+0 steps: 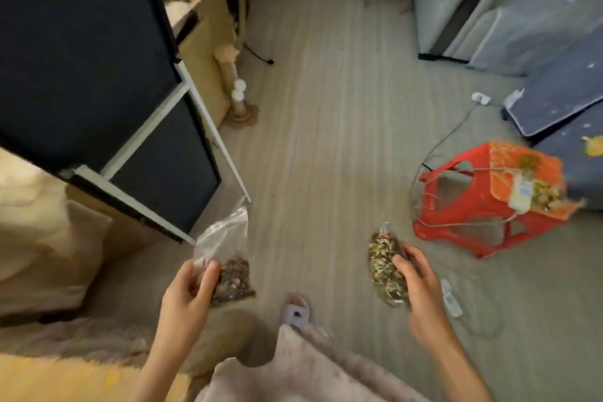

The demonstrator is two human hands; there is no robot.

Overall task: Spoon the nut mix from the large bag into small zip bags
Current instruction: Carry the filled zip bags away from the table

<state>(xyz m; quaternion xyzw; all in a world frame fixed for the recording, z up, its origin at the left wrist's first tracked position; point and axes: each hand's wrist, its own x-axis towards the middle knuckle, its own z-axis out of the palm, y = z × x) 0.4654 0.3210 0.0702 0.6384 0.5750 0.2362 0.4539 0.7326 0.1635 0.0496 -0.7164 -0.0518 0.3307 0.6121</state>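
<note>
The left hand (191,287) holds a small clear plastic zip bag with dark nut mix in the bottom (228,274). Its fingers curl round the low left part of the bag, and the thumb lies on the front. The empty clear top of the bag stands up above the fingers. I cannot tell if the zip is closed.

The right hand (416,274) holds a second small clear bag packed full of pale nut mix (386,271). The fingers wrap round its right side, and the bag pokes out to the left of the thumb.

Both bags are up in the air over the grey striped floor (326,140), well apart from each other. A red plastic stool (470,212) stands out past the right fingers, with some mix lying on top.

I see no spoon and no big bag here. I think the hands are carrying filled bags. To do that well, keep each bag top up, hold gently, and do not squeeze the nuts.
</note>
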